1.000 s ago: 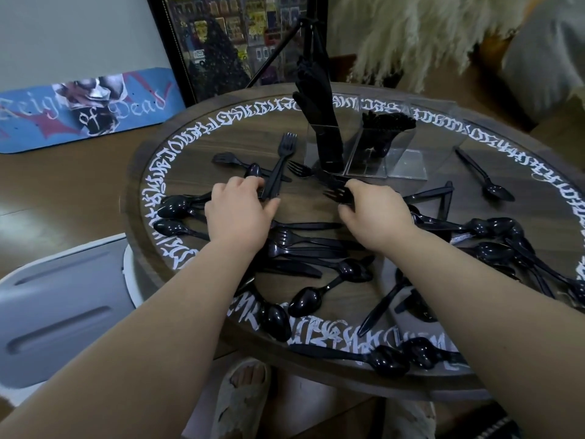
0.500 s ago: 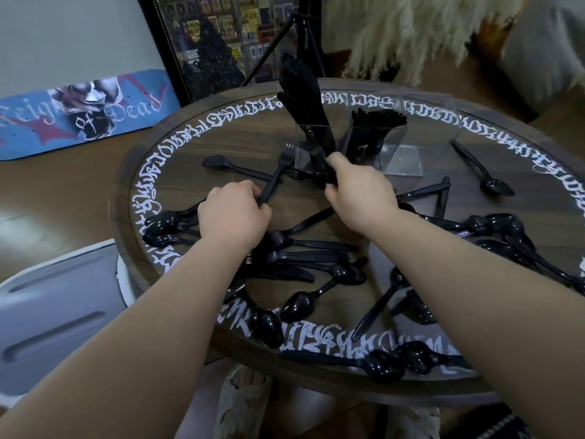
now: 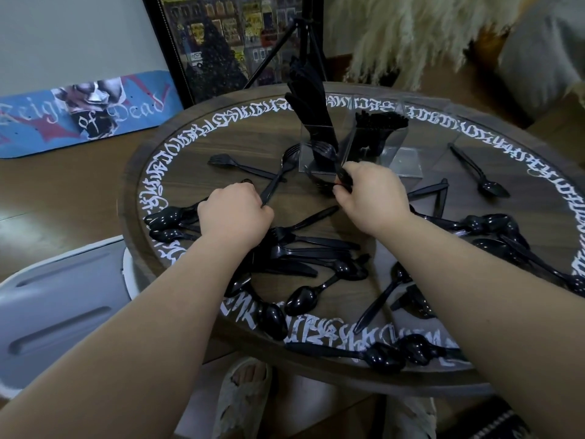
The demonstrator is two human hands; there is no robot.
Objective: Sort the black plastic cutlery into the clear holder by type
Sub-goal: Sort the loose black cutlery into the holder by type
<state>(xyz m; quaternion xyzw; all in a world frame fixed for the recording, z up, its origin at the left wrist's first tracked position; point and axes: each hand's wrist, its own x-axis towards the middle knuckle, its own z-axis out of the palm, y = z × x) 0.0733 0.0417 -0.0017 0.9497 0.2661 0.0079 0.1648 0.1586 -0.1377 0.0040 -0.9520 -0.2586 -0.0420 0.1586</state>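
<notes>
Black plastic forks, knives and spoons lie scattered over a round wooden table [image 3: 202,128] with white lettering round its rim. At the back stands the clear holder [image 3: 392,153]; its left compartment holds upright knives [image 3: 311,106], the middle one holds fork handles [image 3: 378,122], and the right one looks bare. My left hand [image 3: 235,215] grips the handle of a fork [image 3: 281,172] whose tines point away. My right hand [image 3: 370,193] grips a fork [image 3: 329,153] just in front of the holder's left side.
A heap of forks and knives [image 3: 304,251] lies between my arms. Spoons [image 3: 300,301] lie near the front rim and more spoons [image 3: 493,226] at the right. A grey chair [image 3: 57,299] stands at the left, and a tripod [image 3: 304,39] stands behind the table.
My right hand has lifted its fork from the table and carried it forward to the holder. My left hand has closed round a fork handle and barely moved.
</notes>
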